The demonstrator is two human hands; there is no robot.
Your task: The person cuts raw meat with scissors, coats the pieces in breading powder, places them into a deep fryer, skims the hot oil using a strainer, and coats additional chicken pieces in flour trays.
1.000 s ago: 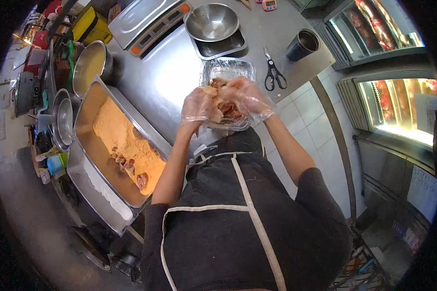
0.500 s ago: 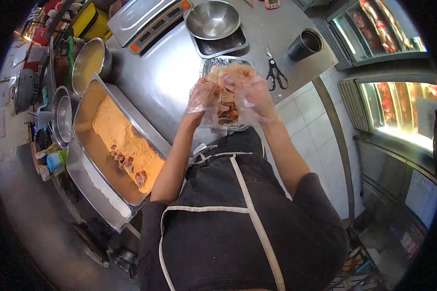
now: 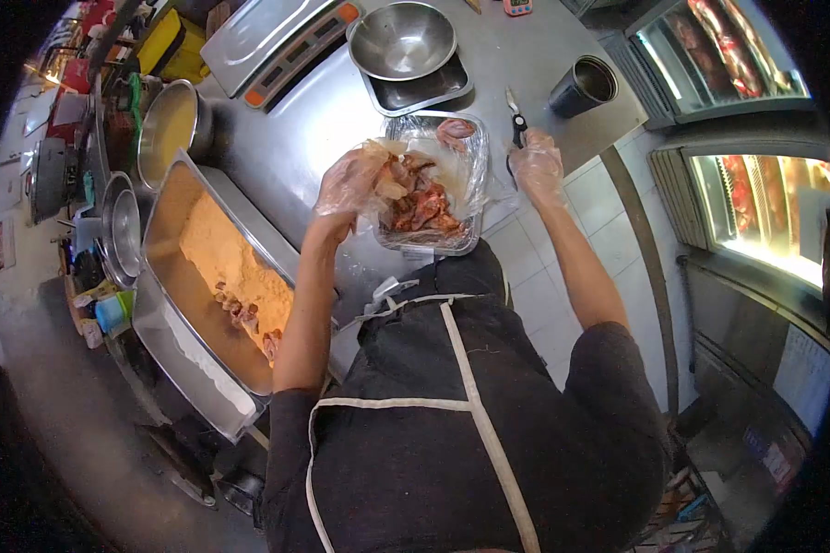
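Observation:
Both my hands wear clear plastic gloves. My left hand (image 3: 352, 180) is closed on a pale piece of raw meat (image 3: 393, 181) over the left side of a metal tray (image 3: 478, 198). Plastic film lines this tray. Dark red raw meat pieces (image 3: 426, 207) lie inside it, and a separate pinkish piece (image 3: 455, 132) rests near its far right corner. To the right of the tray, my right hand (image 3: 537, 166) is closed around the handles of black-handled scissors (image 3: 518, 123), whose blades point away from me on the steel table. My fingers partly hide the handles.
On the left stands a deep pan of orange breading (image 3: 226, 235) with several meat pieces in it. A scale (image 3: 300, 51), a steel bowl (image 3: 403, 41) on another tray, and a black cup (image 3: 583, 86) stand farther back. Lit refrigerators (image 3: 756, 217) are at the right.
My hands were together above the tray and have parted. My right hand has moved right onto the scissors; my left has shifted slightly left with the pale meat piece. The tray's contents now show.

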